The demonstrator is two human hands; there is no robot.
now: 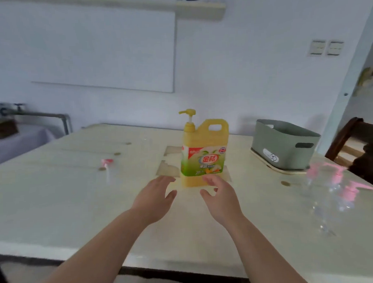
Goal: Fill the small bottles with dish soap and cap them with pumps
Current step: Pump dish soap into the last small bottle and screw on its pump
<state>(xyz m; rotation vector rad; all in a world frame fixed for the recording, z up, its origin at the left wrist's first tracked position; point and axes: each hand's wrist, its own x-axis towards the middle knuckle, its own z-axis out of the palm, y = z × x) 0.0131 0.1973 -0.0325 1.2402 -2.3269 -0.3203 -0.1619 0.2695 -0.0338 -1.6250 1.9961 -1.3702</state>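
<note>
Jug (204, 157) of soap stands upright on the table (78, 208), at 12 o'clock from both hands. Left hand (156, 197) and right hand (220, 198) are spread, fingers apart, holding nothing, close to its base; contact unclear. Best to take the handle (215, 127) with one and steady the base with the other. Blurred bottles (331, 191) sit at the jug's 3 o'clock, a loose pump (107, 163) at 9

Yellow dish soap jug (203, 140): front label shows large characters 金桔 in an oval. Smaller line beneath, red banner upper left, round emblem upper right: too blurred to read. On grey basket (287, 142), white sticker (271, 157): print illegible.
</note>
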